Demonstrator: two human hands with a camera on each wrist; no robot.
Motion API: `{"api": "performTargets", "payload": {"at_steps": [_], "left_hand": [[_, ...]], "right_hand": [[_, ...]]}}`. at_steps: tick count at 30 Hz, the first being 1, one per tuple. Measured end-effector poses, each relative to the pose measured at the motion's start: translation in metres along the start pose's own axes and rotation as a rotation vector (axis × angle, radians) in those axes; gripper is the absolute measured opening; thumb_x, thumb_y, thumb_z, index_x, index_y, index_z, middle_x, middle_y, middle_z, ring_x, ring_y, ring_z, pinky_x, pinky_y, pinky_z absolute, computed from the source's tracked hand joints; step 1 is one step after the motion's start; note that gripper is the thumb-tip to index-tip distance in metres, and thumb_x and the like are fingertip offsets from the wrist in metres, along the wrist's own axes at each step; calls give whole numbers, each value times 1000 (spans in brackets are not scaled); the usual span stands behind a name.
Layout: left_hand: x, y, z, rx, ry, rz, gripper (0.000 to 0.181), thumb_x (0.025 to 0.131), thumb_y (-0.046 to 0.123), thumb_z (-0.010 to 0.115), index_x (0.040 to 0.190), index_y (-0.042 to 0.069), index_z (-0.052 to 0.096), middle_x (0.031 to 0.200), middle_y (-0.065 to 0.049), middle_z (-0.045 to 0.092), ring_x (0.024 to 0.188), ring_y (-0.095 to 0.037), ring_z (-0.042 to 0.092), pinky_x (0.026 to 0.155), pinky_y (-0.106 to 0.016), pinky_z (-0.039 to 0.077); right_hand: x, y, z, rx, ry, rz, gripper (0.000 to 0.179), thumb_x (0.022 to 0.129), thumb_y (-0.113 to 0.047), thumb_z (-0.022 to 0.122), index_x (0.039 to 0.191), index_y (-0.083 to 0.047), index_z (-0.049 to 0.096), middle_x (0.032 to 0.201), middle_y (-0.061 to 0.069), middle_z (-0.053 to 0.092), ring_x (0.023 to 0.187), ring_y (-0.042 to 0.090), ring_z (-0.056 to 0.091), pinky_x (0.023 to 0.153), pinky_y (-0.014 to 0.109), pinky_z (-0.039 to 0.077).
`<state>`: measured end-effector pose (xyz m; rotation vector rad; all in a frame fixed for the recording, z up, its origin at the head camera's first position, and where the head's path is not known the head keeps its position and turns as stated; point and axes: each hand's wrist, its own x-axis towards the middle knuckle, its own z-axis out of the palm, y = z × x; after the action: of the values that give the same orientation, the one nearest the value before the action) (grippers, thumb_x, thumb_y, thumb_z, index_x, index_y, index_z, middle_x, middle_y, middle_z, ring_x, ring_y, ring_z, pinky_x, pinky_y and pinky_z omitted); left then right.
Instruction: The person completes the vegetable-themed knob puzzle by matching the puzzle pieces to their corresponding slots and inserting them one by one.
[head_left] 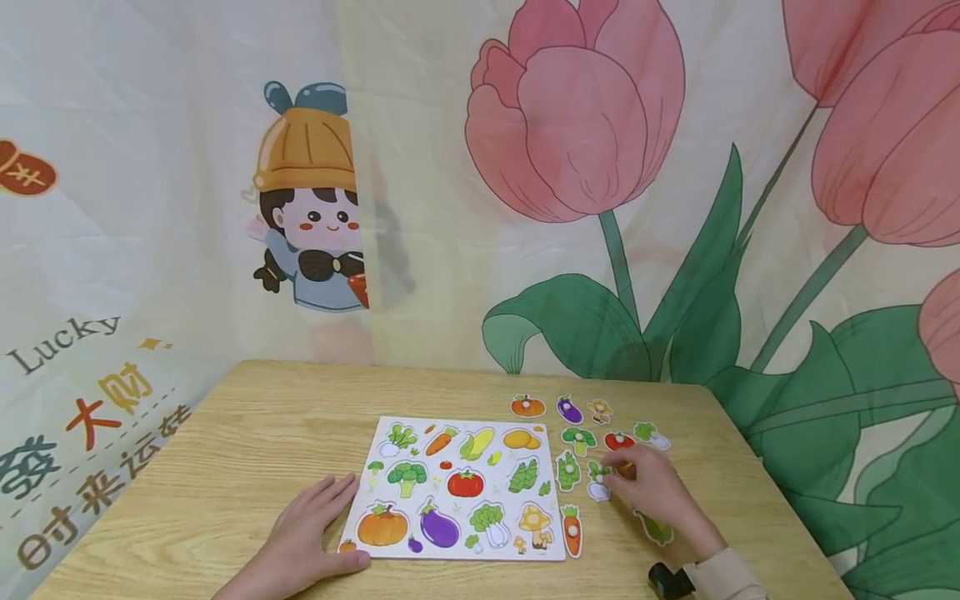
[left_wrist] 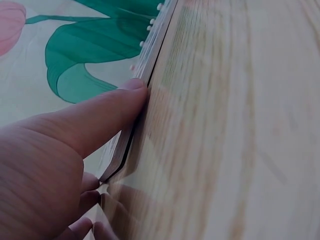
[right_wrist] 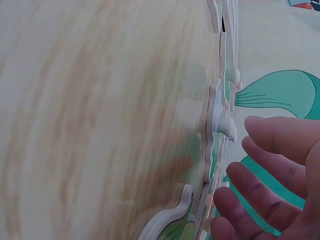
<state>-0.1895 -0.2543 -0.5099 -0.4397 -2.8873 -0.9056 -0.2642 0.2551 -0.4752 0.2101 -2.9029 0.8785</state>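
Observation:
A white vegetable puzzle board [head_left: 489, 448] lies on the table, printed with vegetable pictures. My left hand [head_left: 303, 533] rests at its left end, thumb on the near left corner and fingers along the left edge. In the left wrist view, the thumb [left_wrist: 112, 112] touches the board's edge. My right hand [head_left: 663, 492] is over the loose pieces right of the board, nearest a turnip piece [head_left: 598, 490]. From the right wrist, its fingers [right_wrist: 250, 185] appear spread and apart from a white knob [right_wrist: 226, 126]. A corn piece [head_left: 656, 529] lies partly under this hand.
Right of the board lie several more knobbed pieces, among them a carrot [head_left: 572, 540], broccoli [head_left: 578, 437], tomato [head_left: 617, 438] and bok choy [head_left: 652, 435]. Pumpkin [head_left: 528, 406], eggplant [head_left: 569, 409] and mushroom [head_left: 600, 411] pieces lie farther back. A printed curtain [head_left: 427, 167] hangs behind the table [head_left: 300, 400].

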Motion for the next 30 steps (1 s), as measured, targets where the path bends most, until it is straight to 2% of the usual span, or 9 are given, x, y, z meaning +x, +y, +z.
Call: {"api": "performTargets", "payload": {"at_steps": [7,12,20,30], "left_hand": [[3,-1,1,-15,-2,15,108,76,64,87,157,2,50,165,-19,45,153,-53,27,117,-78,17],[2,1,1,12,-15,13,110,76,67,86,158,3,49,165,-19,44,152,-52,29,117,-77,18],[5,1,2,27,-18,13,112,75,68,86,158,2,49,165,-19,44,153,-51,29,118,-76,17],[8,-2,-2,64,-17,50,119,72,74,84,159,2,47,167,-19,41,153,-52,28,118,-78,15]], "right_hand": [[1,1,3,-15,-13,-10,16,89,-12,87,104,-16,83,94,-6,69,84,13,55,74,28,50],[2,2,4,-8,-28,-4,13,88,-10,87,98,-16,82,90,-7,70,83,14,55,74,30,49],[6,4,8,-6,-35,23,10,88,-11,87,94,-17,81,89,-8,69,82,14,56,76,31,50],[6,0,9,-14,-53,49,10,88,-13,87,92,-18,79,87,-6,66,81,14,55,73,30,49]]}}
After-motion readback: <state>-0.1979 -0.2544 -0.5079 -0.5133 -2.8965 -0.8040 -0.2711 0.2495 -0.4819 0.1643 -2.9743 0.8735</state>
